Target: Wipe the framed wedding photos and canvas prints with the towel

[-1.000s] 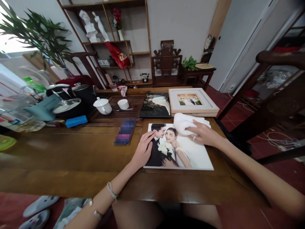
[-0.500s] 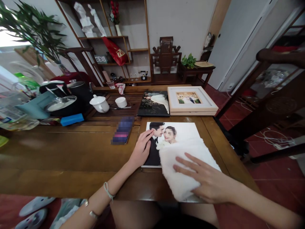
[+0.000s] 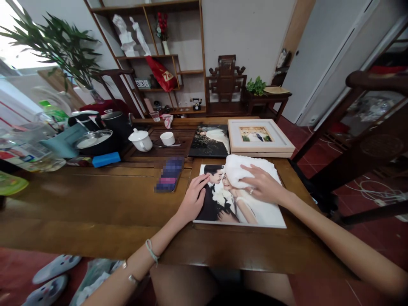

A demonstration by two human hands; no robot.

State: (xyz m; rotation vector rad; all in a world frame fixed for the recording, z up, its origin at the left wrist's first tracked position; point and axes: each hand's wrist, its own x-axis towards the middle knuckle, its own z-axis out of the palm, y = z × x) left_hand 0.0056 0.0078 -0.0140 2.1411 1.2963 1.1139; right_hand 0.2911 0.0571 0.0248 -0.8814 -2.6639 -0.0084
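Observation:
A large wedding photo print (image 3: 255, 212) lies flat on the wooden table (image 3: 95, 204) in front of me. My left hand (image 3: 193, 199) rests on the print's left edge, fingers stretched flat. A white fluffy cloth (image 3: 236, 168) lies over the upper part of the print. My right hand (image 3: 263, 185) presses down on that cloth with its fingers spread over it; a ring shows on one finger.
Behind the print lie a dark photo album (image 3: 210, 142) and a white framed picture (image 3: 259, 138). A phone (image 3: 170, 174) lies left of the print. A teapot (image 3: 141, 140), cup (image 3: 167, 138), pots and a blue sponge (image 3: 106, 159) crowd the left side. A dark wooden chair (image 3: 366, 123) stands right.
The right hand has pushed the cloth from the print's near lower part back up to its far upper part. The left hand has stayed on the left edge.

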